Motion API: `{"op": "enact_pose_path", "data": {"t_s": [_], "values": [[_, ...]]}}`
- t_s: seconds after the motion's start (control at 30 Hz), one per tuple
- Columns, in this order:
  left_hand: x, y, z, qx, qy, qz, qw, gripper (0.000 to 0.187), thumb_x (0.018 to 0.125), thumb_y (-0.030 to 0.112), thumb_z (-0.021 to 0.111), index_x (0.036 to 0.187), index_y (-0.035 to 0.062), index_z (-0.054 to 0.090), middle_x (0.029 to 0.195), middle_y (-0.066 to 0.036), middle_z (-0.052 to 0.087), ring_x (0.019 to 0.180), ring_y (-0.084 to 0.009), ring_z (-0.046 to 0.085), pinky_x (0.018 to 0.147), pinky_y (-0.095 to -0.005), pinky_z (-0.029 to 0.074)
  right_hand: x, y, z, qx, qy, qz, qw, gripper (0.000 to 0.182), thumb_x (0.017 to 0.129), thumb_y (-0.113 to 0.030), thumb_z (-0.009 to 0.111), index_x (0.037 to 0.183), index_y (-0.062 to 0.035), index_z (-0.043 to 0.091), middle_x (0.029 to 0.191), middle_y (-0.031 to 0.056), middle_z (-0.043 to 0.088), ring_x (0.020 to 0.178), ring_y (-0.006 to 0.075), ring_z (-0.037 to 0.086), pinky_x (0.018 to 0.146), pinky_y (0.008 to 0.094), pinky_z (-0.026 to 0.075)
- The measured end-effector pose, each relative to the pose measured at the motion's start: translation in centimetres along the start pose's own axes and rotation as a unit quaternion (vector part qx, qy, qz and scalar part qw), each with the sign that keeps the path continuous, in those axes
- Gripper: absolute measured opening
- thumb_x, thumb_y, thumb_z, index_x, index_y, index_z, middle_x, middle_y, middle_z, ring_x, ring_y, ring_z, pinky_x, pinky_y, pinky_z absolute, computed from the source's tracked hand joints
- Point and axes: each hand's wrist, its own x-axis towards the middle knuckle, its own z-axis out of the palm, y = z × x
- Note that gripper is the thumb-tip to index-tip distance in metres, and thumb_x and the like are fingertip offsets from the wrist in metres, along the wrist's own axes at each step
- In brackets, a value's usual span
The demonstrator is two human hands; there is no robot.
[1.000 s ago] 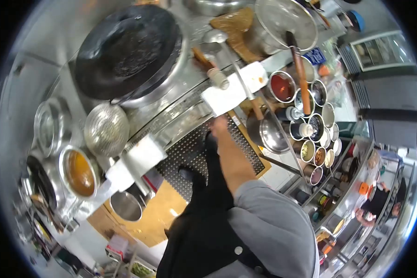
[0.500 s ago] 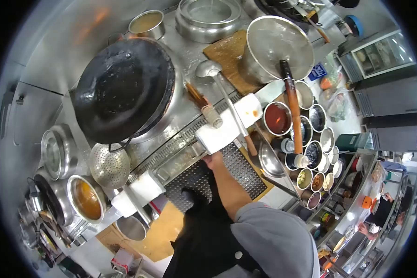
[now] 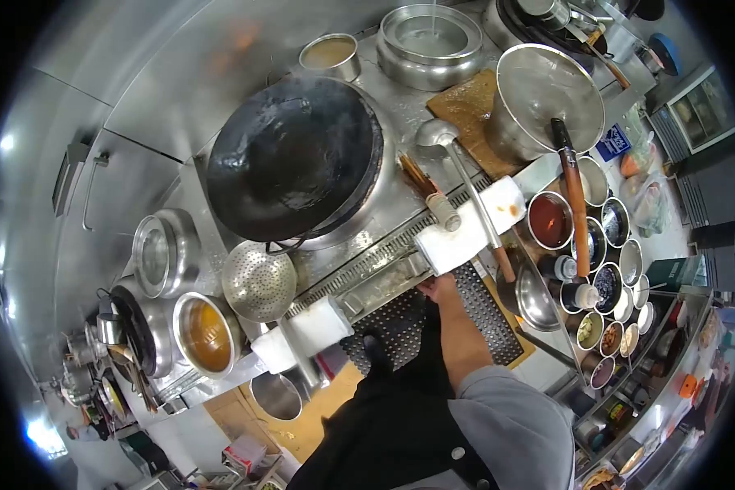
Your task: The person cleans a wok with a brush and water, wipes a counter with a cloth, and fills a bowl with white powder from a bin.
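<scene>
My right hand (image 3: pixel 439 289) reaches in at the stove's front edge (image 3: pixel 384 282), just below a folded white towel (image 3: pixel 457 245). Its fingers are hidden under that edge, so what they touch cannot be seen. My left hand is outside the view. A dark wok (image 3: pixel 294 159) sits on the burner with a little steam over its wet inside. Near the right hand, a ladle (image 3: pixel 465 180) lies across the towel, beside a bundle of wooden sticks (image 3: pixel 420 180). A perforated skimmer (image 3: pixel 259 280) rests at the wok's lower left, its handle over another white towel (image 3: pixel 302 331).
A pot of orange-brown liquid (image 3: pixel 208 335) stands at left. Several seasoning containers, including one of red sauce (image 3: pixel 550 220), crowd the right side. A large strainer bowl (image 3: pixel 547 94) rests by a wooden board (image 3: pixel 465 114). Behind the wok are a small pot (image 3: pixel 331 55) and a water basin (image 3: pixel 430 41).
The view has swung left, so the whole scene sits further right. Steam shows more clearly over the wok. My right hand stays at the stove's front edge.
</scene>
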Motion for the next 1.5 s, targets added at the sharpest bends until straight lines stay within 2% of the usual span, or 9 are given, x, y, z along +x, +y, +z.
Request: {"op": "enact_pose_path", "data": {"t_s": [0.37, 0.43, 0.47, 0.53, 0.93, 1.03, 1.2, 1.37, 1.5], "values": [[2.2, 1.4, 0.1, 0.039, -0.006, 0.046, 0.998, 0.045, 0.078, 0.013, 0.084, 0.115, -0.0051, 0.065, 0.102, -0.022, 0.071, 0.087, -0.0317, 0.072, 0.076, -0.0435, 0.058, 3.5, 0.2, -1.0, 0.016, 0.038, -0.144, 0.989, 0.034, 0.097, -0.031, 0.066, 0.126, -0.0137, 0.064, 0.118, 0.0083, 0.071, 0.104, 0.0269, 0.069, 0.083, 0.0538, 0.059], [2.8, 1.8, 0.1, 0.054, -0.008, 0.062, 0.997, 0.045, 0.078, 0.013, 0.084, 0.115, -0.0052, 0.065, 0.102, -0.022, 0.071, 0.087, -0.0319, 0.072, 0.076, -0.0436, 0.058, 14.7, 5.5, -7.0, -0.222, -0.082, -0.42, 0.876, 0.036, 0.098, -0.03, 0.063, 0.131, -0.0153, 0.062, 0.124, 0.0075, 0.068, 0.11, 0.0271, 0.067, 0.091, 0.0527, 0.057], [3.2, 2.1, 0.2, 0.06, -0.007, 0.069, 0.996, 0.046, 0.078, 0.013, 0.084, 0.116, -0.0053, 0.065, 0.102, -0.022, 0.071, 0.087, -0.0319, 0.072, 0.076, -0.0436, 0.058, 1.6, 0.1, 0.1, 0.051, -0.001, -0.087, 0.995, 0.033, 0.1, -0.034, 0.059, 0.126, -0.0149, 0.065, 0.116, 0.008, 0.072, 0.101, 0.0288, 0.07, 0.087, 0.0572, 0.058], [3.6, 2.5, 0.1, 0.074, -0.005, 0.082, 0.994, 0.046, 0.078, 0.014, 0.084, 0.116, -0.0053, 0.065, 0.102, -0.022, 0.071, 0.087, -0.0321, 0.072, 0.076, -0.0437, 0.058, -0.7, -1.9, 1.0, -0.047, 0.016, -0.027, 0.998, 0.032, 0.101, -0.034, 0.056, 0.122, -0.0126, 0.066, 0.105, 0.0071, 0.074, 0.087, 0.0268, 0.072, 0.079, 0.0529, 0.061], [6.1, 2.3, -0.6, 0.135, 0.005, 0.193, 0.972, 0.047, 0.078, 0.014, 0.085, 0.116, -0.0059, 0.065, 0.103, -0.023, 0.071, 0.087, -0.0329, 0.072, 0.076, -0.0445, 0.058, 0.9, 0.1, 0.6, 0.054, 0.005, -0.072, 0.996, 0.03, 0.103, -0.033, 0.053, 0.103, -0.009, 0.07, 0.091, 0.0116, 0.072, 0.078, 0.0259, 0.07, 0.071, 0.0468, 0.061], [7.5, -0.3, -1.6, 0.147, 0.02, 0.242, 0.959, 0.048, 0.078, 0.015, 0.085, 0.116, -0.006, 0.065, 0.103, -0.023, 0.071, 0.087, -0.0331, 0.072, 0.076, -0.0446, 0.058, 2.3, -1.2, -0.6, -0.034, 0.026, 0.029, 0.999, 0.049, 0.104, -0.04, 0.05, 0.132, -0.0004, 0.056, 0.105, 0.0227, 0.068, 0.084, 0.0405, 0.07, 0.078, 0.0583, 0.06], [10.4, -6.4, -2.5, 0.176, 0.079, 0.362, 0.912, 0.048, 0.078, 0.015, 0.085, 0.116, -0.0062, 0.065, 0.103, -0.023, 0.071, 0.087, -0.0334, 0.072, 0.076, -0.0449, 0.058, 5.2, 1.2, -0.9, 0.034, -0.039, -0.15, 0.987, 0.044, 0.104, -0.038, 0.052, 0.127, -0.0006, 0.058, 0.097, 0.0197, 0.066, 0.076, 0.0365, 0.069, 0.069, 0.0529, 0.062], [10.5, -3.2, -8.0, -0.005, -0.184, 0.26, 0.948, 0.063, 0.074, 0.02, 0.089, 0.123, -0.0076, 0.062, 0.106, -0.026, 0.068, 0.099, -0.0422, 0.066, 0.088, -0.0509, 0.052, 2.7, 1.0, 0.4, -0.08, 0.076, -0.131, 0.985, 0.038, 0.103, -0.034, 0.052, 0.123, -0.0028, 0.061, 0.092, 0.0176, 0.065, 0.073, 0.0309, 0.068, 0.063, 0.0435, 0.061], [10.4, -2.4, -8.3, 0.186, 0.002, 0.325, 0.927, 0.06, 0.072, 0.02, 0.09, 0.119, -0.0054, 0.063, 0.105, -0.027, 0.067, 0.094, -0.0475, 0.064, 0.083, -0.0494, 0.052, 0.5, 0.5, 1.2, 0.019, 0.059, -0.098, 0.993, 0.036, 0.098, -0.018, 0.054, 0.131, -0.0024, 0.056, 0.089, 0.0145, 0.066, 0.07, 0.028, 0.068, 0.059, 0.0475, 0.059]]}}
